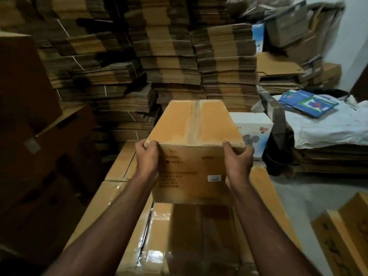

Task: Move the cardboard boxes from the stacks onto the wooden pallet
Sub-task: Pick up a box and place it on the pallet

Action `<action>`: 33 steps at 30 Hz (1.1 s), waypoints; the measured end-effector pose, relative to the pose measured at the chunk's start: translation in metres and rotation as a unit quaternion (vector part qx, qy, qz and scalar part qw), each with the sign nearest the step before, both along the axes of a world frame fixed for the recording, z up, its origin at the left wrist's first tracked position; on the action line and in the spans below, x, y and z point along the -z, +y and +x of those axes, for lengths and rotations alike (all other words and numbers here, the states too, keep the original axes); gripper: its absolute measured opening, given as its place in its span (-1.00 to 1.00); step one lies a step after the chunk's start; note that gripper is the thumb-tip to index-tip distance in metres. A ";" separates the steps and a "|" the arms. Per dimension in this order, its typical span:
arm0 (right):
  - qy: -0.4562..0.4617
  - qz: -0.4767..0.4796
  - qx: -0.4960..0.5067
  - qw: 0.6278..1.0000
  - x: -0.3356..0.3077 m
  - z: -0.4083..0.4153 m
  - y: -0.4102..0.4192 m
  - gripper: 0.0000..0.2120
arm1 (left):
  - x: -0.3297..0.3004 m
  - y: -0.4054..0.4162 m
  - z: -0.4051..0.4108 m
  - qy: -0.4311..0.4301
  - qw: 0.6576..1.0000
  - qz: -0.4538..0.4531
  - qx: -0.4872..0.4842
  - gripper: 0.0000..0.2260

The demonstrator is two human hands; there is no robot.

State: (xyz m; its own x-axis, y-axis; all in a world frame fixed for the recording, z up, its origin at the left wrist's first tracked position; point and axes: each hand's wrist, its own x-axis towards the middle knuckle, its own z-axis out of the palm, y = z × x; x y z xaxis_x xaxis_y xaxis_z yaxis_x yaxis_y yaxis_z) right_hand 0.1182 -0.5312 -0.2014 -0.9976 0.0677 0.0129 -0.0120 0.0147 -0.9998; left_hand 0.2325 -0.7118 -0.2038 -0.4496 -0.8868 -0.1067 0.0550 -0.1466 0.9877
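Clamping the near top corners of a sealed cardboard box [196,136]: left hand [147,158] and right hand [238,163] curling thumbs over the top edge, fingers going down the sides. Box sitting high atop a layer of taped cartons [159,236]. Probably stiff, moderately heavy; tape slick, so shifting palms lower under the sides likely safer.

The cardboard box [196,156] bears dark printed lines and a small white label [214,178], all too blurred to read. The white carton [253,126] behind carries a red mark, also illegible
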 end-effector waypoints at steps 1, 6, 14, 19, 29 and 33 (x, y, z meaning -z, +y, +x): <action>0.000 -0.003 -0.005 1.000 -0.002 0.001 -0.015 -0.45 | -0.003 -0.015 0.002 -0.002 1.000 0.001 0.000 -0.77; -0.017 0.001 -0.015 1.000 0.000 0.015 -0.073 -0.49 | -0.007 -0.069 0.016 0.000 1.000 0.013 -0.011 -0.78; -0.024 0.019 -0.011 0.999 0.006 0.061 -0.148 -0.53 | -0.002 -0.148 0.062 -0.007 0.999 0.030 0.010 -0.71; -0.020 0.027 0.006 0.999 0.012 0.094 -0.186 -0.58 | 0.006 -0.195 0.093 -0.007 0.999 0.035 0.041 -0.71; -0.081 0.041 0.019 0.996 0.043 0.128 -0.260 -0.61 | 0.043 -0.264 0.129 0.003 0.997 0.064 0.047 -0.68; -0.107 0.072 0.016 0.991 0.068 0.123 -0.272 -0.56 | 0.064 -0.278 0.128 -0.016 0.995 0.065 0.073 -0.65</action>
State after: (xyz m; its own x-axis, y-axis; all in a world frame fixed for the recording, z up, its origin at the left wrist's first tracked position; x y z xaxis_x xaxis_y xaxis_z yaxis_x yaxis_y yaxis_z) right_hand 0.2410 -0.8028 -0.2698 -0.9757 0.1125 -0.1877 0.2038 0.1546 -0.9667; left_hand 0.3600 -0.9901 -0.2682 -0.5676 -0.7895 -0.2336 -0.0085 -0.2781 0.9605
